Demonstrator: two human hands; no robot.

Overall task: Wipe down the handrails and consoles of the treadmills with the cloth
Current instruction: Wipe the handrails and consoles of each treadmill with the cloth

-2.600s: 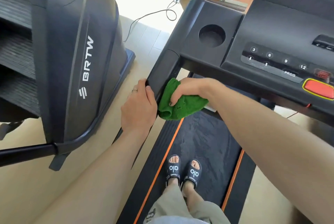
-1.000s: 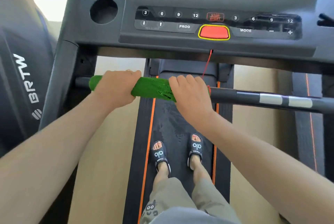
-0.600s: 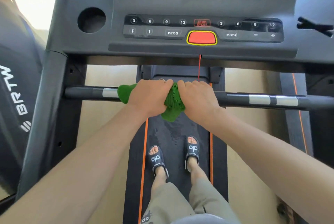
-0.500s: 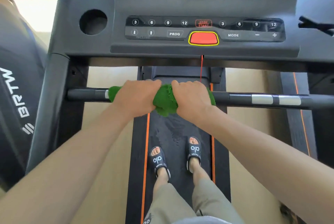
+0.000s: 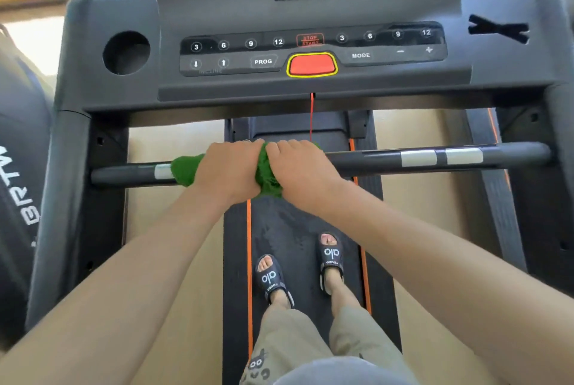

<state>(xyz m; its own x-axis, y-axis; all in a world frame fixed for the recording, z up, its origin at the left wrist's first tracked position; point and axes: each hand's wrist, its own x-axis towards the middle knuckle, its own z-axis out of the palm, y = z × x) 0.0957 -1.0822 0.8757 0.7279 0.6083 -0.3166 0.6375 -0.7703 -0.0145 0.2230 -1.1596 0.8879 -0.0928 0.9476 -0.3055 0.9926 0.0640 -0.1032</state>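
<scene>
A fuzzy green cloth (image 5: 267, 171) is wrapped around the black horizontal handrail bar (image 5: 382, 161) of the treadmill, near its middle. The left hand (image 5: 228, 168) and the right hand (image 5: 299, 168) are laid side by side over the cloth, knuckles touching, and the fingers of both are curled closed around cloth and bar together. A bunched end of the cloth is seen protruding to the left of the left hand, touching a silver sensor band (image 5: 162, 170). To the right of the right hand a long bare stretch of bar is left open as far as the two silver bands (image 5: 441, 157) and the right upright. On the left only a short stretch remains before the left upright (image 5: 62, 198). The dark grey console (image 5: 310, 11) with its red stop button (image 5: 311, 64) stands well apart above the bar. Below, sandalled feet (image 5: 298, 269) are planted on the black running belt (image 5: 279, 223) between its orange edge stripes.
</scene>
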